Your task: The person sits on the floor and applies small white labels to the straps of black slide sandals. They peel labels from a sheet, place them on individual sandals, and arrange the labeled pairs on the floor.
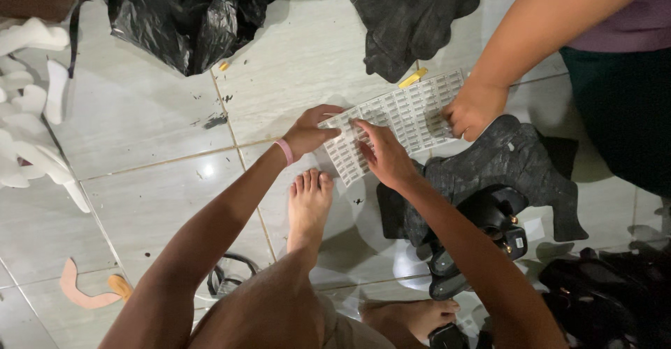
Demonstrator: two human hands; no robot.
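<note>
Though print too small to be read, white label sheet (398, 122) is pinched at corner by left hand (307, 132); sheet pressed by right hand (383, 155) fingertips, nothing grasped; co-worker's hand (474, 108) clenched on far edge; glossy tiled floor (154, 132) beneath.

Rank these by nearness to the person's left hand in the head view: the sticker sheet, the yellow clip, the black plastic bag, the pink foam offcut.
From the left hand:
1. Sticker sheet, touching it, just right.
2. Yellow clip, up and right, at the sheet's far edge.
3. Black plastic bag, upper left.
4. Pink foam offcut, far lower left.
</note>
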